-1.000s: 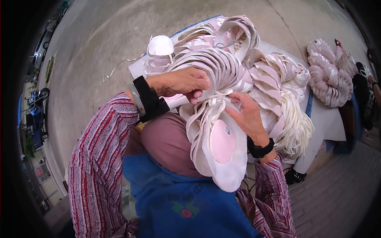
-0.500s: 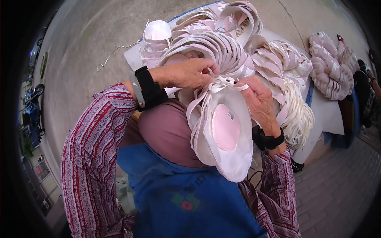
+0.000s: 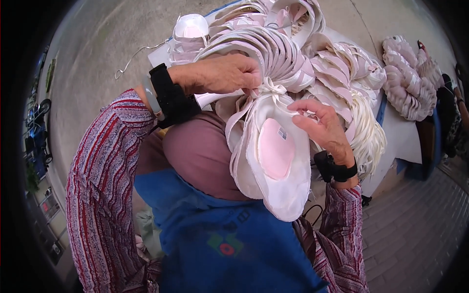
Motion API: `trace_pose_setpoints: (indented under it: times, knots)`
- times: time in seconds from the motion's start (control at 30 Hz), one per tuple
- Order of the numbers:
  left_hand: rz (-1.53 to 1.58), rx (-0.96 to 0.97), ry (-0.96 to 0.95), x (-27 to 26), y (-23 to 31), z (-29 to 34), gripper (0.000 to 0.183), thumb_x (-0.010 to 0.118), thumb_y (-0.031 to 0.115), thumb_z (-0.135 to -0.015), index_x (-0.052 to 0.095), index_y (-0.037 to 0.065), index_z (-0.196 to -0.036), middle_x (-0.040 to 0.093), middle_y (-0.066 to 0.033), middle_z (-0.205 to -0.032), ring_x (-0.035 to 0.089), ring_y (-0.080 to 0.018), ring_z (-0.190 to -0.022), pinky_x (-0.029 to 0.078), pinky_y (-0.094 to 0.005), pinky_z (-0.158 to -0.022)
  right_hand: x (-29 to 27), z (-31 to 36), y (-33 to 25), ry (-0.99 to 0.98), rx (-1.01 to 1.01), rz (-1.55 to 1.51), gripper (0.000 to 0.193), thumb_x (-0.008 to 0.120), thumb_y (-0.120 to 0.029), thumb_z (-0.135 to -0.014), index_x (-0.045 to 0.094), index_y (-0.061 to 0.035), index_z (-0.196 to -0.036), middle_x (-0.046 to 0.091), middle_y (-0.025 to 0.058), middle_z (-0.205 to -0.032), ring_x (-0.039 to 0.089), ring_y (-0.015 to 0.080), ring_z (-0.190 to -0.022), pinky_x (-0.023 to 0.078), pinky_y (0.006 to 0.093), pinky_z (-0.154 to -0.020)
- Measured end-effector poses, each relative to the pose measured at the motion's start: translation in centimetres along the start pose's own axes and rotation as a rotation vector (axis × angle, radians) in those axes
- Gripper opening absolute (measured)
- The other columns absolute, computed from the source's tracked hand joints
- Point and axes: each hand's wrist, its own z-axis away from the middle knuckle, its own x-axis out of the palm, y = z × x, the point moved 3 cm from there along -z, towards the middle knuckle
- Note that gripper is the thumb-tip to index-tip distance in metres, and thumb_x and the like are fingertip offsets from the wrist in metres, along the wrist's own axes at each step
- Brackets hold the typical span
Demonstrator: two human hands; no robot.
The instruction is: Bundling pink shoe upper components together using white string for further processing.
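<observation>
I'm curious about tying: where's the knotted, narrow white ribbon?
In the head view, the ribbon is above centre, between left hand and right hand, at the top of the white, pink-patched oval piece.

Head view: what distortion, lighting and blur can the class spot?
Head view: concrete ground bowed along its left edge; head view: soft light on the pink-and-white piece; head view, left rim: blue vehicle small and indistinct.

Off to the left stood a blue vehicle with black tyres [image 3: 36, 131], beyond a pale grey concrete floor [image 3: 122, 39] crossed by a thin dark crack [image 3: 362, 20]. On the right, below someone in dark clothes [image 3: 446, 115], lay grey plank-patterned paving [image 3: 415, 217].
</observation>
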Motion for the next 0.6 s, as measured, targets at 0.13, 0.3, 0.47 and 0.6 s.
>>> trace_pose_setpoints:
  times: [0.13, 0.3, 0.47, 0.6]
  knots:
    - [0.383, 0.025, 0.055, -1.2, -1.2, 0.0, 0.020, 0.056, 0.026, -0.090, 0.052, 0.008, -0.084, 0.048, 0.0042, -0.074, 0.045, -0.0045, -0.067, 0.038, -0.0197, -0.060, -1.4, -1.2, 0.4, 0.254, 0.119, -0.120, 0.020, 0.063, -0.017, -0.081, 0.065, 0.0014, -0.090, 0.060, 0.0015, -0.073, 0.052, 0.0081, -0.067, 0.042, 0.0239, -0.059]
    - [0.429, 0.134, 0.176, -2.2, 1.5, 2.5, 0.020, 0.058, 0.027, -0.089, 0.053, 0.008, -0.087, 0.043, 0.0064, -0.072, 0.038, -0.0022, -0.059, 0.038, -0.0173, -0.059, 0.9, -4.4, -3.4, 0.083, 0.018, 0.315, 0.028, 0.063, -0.026, -0.080, 0.066, 0.0006, -0.090, 0.059, 0.0087, -0.065, 0.056, 0.0187, -0.060, 0.045, 0.0302, -0.058]
    - [0.597, 0.276, 0.301, -4.4, 1.7, 3.4, 0.022, 0.054, 0.024, -0.091, 0.055, 0.002, -0.091, 0.045, 0.0056, -0.068, 0.039, -0.0035, -0.054, 0.042, -0.0190, -0.060, 1.5, -6.8, -0.3, 0.094, -0.157, 0.295, 0.030, 0.062, -0.027, -0.080, 0.066, 0.0021, -0.086, 0.060, 0.0101, -0.067, 0.057, 0.0224, -0.063, 0.044, 0.0330, -0.060]
    - [0.829, 0.209, 0.525, -6.3, 1.4, 6.2, 0.008, 0.052, 0.005, -0.087, 0.056, 0.001, -0.081, 0.052, 0.0006, -0.063, 0.049, -0.0100, -0.053, 0.043, -0.0251, -0.054, -0.9, -6.0, 0.5, 0.109, 0.098, -0.017, 0.028, 0.060, -0.025, -0.084, 0.065, 0.0022, -0.085, 0.060, 0.0017, -0.070, 0.052, 0.0123, -0.063, 0.042, 0.0270, -0.058]
